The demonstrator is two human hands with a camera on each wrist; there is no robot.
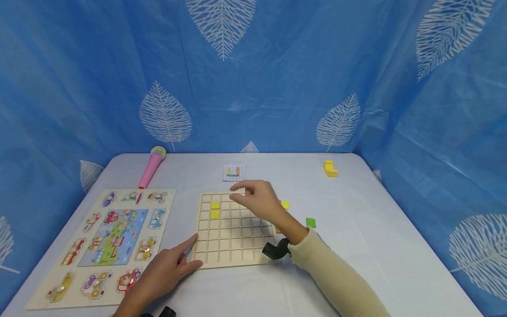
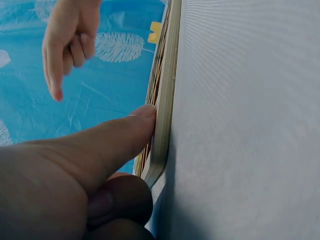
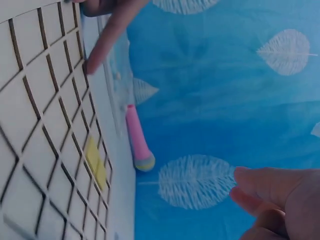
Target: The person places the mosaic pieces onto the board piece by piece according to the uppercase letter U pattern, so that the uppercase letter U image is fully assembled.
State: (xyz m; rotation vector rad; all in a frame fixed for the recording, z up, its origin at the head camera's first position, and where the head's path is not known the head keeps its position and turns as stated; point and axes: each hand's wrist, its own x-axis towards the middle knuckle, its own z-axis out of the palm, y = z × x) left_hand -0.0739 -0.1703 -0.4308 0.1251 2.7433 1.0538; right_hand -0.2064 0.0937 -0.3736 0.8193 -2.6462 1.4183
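Observation:
A wooden grid board [image 1: 235, 244] lies on the table with two yellow square tiles [image 1: 214, 214] set in its upper left cells. My left hand [image 1: 168, 268] touches the board's left side, index finger and thumb spread along the edge. In the left wrist view the thumb [image 2: 120, 132] presses against that edge, other fingers curled beneath. Above the board's upper part hovers my right hand [image 1: 259, 200], its thumb and index finger apart with nothing visible between them. Orange and yellow tiles [image 1: 285, 204] lie partly hidden behind the right wrist; a green tile [image 1: 310, 222] lies further right.
A small pattern card [image 1: 234, 172] lies behind the board. At left is a picture puzzle board [image 1: 160, 200] with knobbed vehicle pieces, and a pink toy microphone [image 1: 151, 169] lies beyond it. A yellow toy chair-shaped piece [image 1: 329, 169] stands at back right. Blue curtains surround the table.

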